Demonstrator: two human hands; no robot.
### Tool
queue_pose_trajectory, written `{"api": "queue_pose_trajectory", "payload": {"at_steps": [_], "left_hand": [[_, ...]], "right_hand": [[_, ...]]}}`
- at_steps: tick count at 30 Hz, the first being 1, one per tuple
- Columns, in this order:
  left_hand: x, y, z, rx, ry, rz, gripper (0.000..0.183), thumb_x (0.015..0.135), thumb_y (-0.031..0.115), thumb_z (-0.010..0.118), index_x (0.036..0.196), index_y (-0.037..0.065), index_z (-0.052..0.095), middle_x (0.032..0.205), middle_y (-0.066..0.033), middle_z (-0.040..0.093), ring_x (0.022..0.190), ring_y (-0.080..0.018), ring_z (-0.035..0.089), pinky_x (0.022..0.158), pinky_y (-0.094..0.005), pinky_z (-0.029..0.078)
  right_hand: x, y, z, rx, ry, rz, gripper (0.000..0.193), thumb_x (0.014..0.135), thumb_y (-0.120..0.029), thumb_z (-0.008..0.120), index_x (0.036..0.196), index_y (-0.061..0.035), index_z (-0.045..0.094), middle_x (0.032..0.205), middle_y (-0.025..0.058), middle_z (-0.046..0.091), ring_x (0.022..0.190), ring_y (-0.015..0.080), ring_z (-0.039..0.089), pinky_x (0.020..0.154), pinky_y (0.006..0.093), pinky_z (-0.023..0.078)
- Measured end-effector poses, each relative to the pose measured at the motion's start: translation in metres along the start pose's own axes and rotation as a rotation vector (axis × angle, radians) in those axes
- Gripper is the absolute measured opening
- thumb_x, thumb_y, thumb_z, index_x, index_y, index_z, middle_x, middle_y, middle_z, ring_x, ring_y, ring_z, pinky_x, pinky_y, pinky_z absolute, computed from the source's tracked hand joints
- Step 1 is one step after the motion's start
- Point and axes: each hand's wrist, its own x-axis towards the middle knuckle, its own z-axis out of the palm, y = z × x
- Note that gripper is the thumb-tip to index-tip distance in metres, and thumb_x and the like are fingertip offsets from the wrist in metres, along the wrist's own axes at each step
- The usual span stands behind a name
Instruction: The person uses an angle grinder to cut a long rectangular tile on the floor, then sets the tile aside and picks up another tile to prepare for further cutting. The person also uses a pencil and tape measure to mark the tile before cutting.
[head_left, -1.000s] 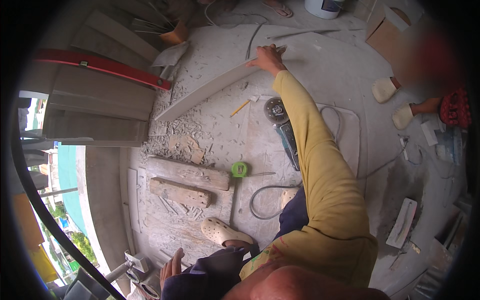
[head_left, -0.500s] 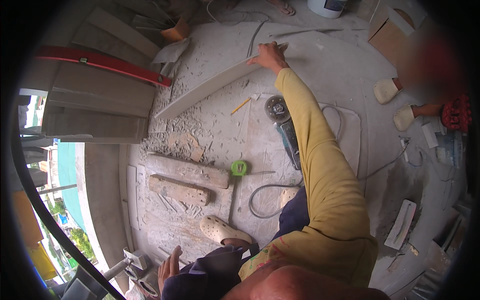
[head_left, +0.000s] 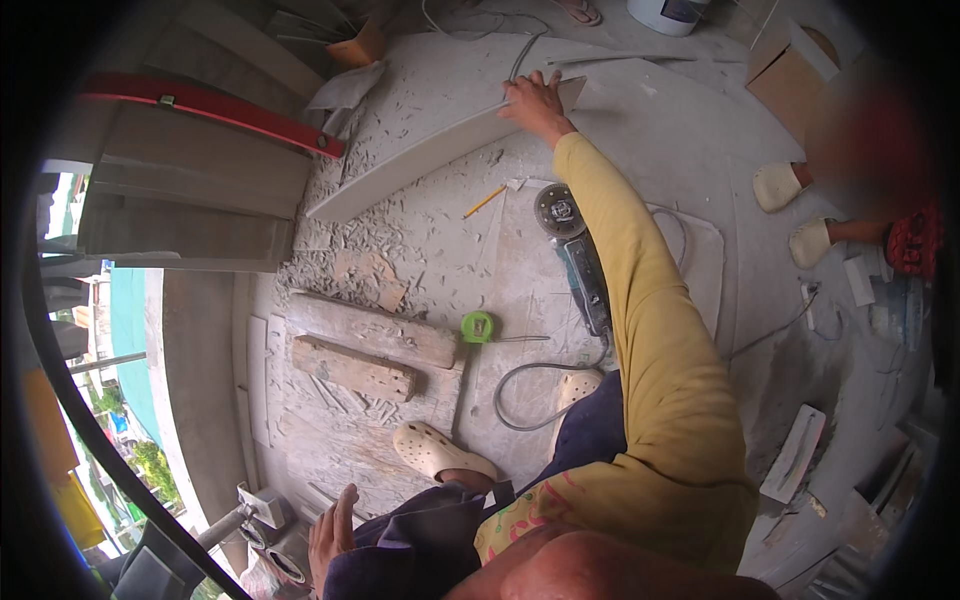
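Note:
At the far side, my right hand (head_left: 537, 104) grips the upper edge of a long pale tile strip (head_left: 420, 157) near its right end. The strip stands tilted on the floor, slanting down to the left. Below this hand lies an angle grinder (head_left: 577, 262) with its disc facing up, partly beside my sleeve. A yellow pencil (head_left: 484, 202) lies between the strip and grinder. Down at the lower left, my left hand (head_left: 332, 532) is open beside my knee, fingers stretched and holding nothing. A green tape measure (head_left: 478, 327) rests nearer me, touching a wooden board (head_left: 375, 328).
A shorter wood block (head_left: 354, 368) lies near my foot. Debris chips litter the floor around the strip. Large panels with a red level (head_left: 215, 113) lean at the left. A person's feet in pale clogs (head_left: 778, 187) are at right, near a cardboard box (head_left: 795, 75). Grinder cord loops nearby.
My right hand has shifted slightly left along the strip, its fingers spread more, and more of the strip's right end shows. The view has moved a little; the left hand stays by the knee.

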Motion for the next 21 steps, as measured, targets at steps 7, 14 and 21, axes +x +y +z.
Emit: {"api": "queue_pose_trajectory", "payload": {"at_steps": [7, 14, 21], "left_hand": [[-0.013, 0.015, -0.003, -0.008, 0.021, -0.006, 0.078, 0.091, 0.042, 0.086, 0.152, 0.003, 0.058, 0.128, -0.0190, 0.072, 0.116, -0.0383, 0.069, 0.103, -0.0482, 0.053], [-0.021, 0.023, -0.012, -0.028, 0.034, 0.019, 0.077, 0.091, 0.041, 0.086, 0.152, 0.003, 0.058, 0.127, -0.0189, 0.072, 0.115, -0.0383, 0.069, 0.101, -0.0480, 0.053], [-0.025, 0.032, -0.021, -0.007, 0.067, 0.007, 0.075, 0.092, 0.040, 0.085, 0.152, 0.003, 0.058, 0.127, -0.0171, 0.072, 0.113, -0.0362, 0.069, 0.099, -0.0467, 0.053]], "right_hand": [[0.006, -0.057, 0.007, 0.157, -0.239, -0.244, 0.026, 0.104, -0.019, 0.057, 0.113, -0.0090, 0.080, 0.110, 0.0192, 0.080, 0.112, 0.0392, 0.076, 0.101, 0.0530, 0.059], [0.006, -0.048, 0.007, 0.159, -0.223, -0.237, 0.018, 0.102, -0.014, 0.065, 0.114, -0.0081, 0.076, 0.108, 0.0176, 0.080, 0.110, 0.0374, 0.077, 0.097, 0.0529, 0.058], [0.004, -0.045, 0.021, 0.146, -0.226, -0.268, 0.021, 0.103, -0.020, 0.070, 0.120, -0.0069, 0.072, 0.114, 0.0154, 0.079, 0.113, 0.0370, 0.075, 0.094, 0.0547, 0.057]]}}
